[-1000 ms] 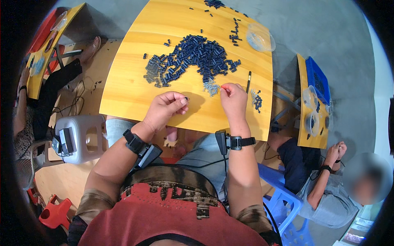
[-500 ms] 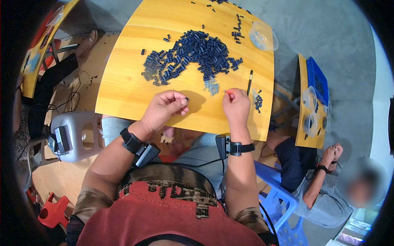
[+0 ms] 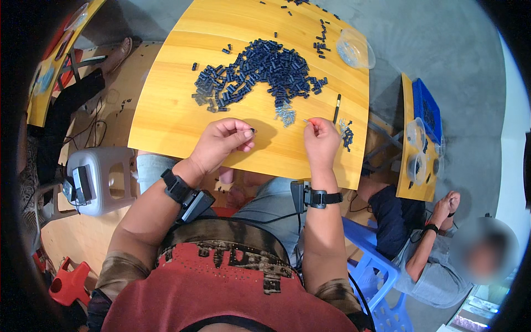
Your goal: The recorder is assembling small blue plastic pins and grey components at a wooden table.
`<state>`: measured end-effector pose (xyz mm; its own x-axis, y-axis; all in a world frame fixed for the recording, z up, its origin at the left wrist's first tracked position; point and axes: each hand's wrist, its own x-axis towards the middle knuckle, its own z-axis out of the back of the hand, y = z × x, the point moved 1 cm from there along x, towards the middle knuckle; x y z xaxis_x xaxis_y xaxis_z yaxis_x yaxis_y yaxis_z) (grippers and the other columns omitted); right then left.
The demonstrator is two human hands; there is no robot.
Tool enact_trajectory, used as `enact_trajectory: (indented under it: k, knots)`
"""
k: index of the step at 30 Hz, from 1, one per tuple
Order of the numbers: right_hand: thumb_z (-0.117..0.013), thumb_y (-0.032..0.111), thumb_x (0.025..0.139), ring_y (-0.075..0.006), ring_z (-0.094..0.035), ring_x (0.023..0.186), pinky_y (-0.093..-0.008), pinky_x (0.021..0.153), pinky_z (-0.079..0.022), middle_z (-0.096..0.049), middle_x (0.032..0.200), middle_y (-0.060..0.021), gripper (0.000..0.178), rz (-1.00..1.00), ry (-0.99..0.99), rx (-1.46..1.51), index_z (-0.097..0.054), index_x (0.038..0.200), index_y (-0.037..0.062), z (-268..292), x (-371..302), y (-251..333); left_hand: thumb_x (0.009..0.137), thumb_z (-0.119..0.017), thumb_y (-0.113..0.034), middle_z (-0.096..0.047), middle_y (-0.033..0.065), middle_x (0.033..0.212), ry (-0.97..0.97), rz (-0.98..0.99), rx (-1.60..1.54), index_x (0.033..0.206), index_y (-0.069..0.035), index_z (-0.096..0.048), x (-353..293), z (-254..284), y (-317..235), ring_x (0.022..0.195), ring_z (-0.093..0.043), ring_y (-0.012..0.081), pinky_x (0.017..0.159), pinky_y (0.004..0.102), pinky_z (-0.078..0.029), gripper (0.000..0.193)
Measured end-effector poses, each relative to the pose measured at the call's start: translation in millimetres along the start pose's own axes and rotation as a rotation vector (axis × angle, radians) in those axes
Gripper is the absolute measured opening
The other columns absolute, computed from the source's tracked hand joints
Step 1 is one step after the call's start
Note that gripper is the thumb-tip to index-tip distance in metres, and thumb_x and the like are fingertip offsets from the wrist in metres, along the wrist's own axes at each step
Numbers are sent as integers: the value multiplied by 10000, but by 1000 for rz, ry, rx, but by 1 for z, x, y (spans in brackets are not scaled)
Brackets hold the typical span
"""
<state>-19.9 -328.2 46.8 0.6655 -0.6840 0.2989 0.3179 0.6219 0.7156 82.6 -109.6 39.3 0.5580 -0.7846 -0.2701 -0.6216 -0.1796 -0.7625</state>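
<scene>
Over the near side of the yellow table, my left hand (image 3: 221, 145) pinches a small black cylindrical piece (image 3: 253, 130) between thumb and fingertips. My right hand (image 3: 322, 141) is closed in a pinch on a tiny silvery screw-like pin (image 3: 306, 120), which sticks out toward the left. The two hands are apart. Between and beyond them lies a small heap of silvery screw-like pins (image 3: 285, 114). Behind that spreads a large pile of black cylindrical pieces (image 3: 276, 66). To the right of my right hand is a cluster of black pieces with pins (image 3: 347, 136).
A black pen-like stick (image 3: 337, 109) lies on the yellow table (image 3: 166, 110). A clear bowl (image 3: 362, 51) of silvery bits stands at the far right corner. Another person sits to the right by a second table (image 3: 415, 191) with a blue tray (image 3: 427, 110). A grey stool (image 3: 99, 182) is at left.
My right hand has shifted slightly to the right, still pinching the pin. My left hand stays nearly in place with the black piece.
</scene>
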Motion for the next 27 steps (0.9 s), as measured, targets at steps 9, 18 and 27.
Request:
enact_trajectory:
  k: [9, 18, 27]
  knots:
    - [-640, 5, 727, -261, -584, 636, -317, 578, -479, -582, 742, -138, 59, 75, 23, -162, -622, 782, -5, 1, 1, 2, 886, -579, -67, -620, 58, 896, 14, -10, -5, 955, -14, -586, 0, 1, 0, 775, -594, 131, 684, 257, -495, 87]
    - [-629, 6, 756, -201, -588, 599, -283, 555, -474, -583, 735, -119, 54, 58, 72, -4, -627, 808, -6, 9, -14, 22, 879, -593, -78, -624, 58, 892, 22, 0, -22, 953, -18, -589, 1, 3, 2, 774, -594, 136, 692, 263, -501, 95]
    - [-621, 33, 764, -265, -605, 650, -333, 595, -493, -601, 767, -138, 68, 144, 109, -154, -631, 824, 3, 2, -12, 20, 883, -585, -68, -622, 69, 913, 31, 4, -15, 958, -22, -583, 1, 2, 1, 787, -591, 138, 698, 267, -502, 88]
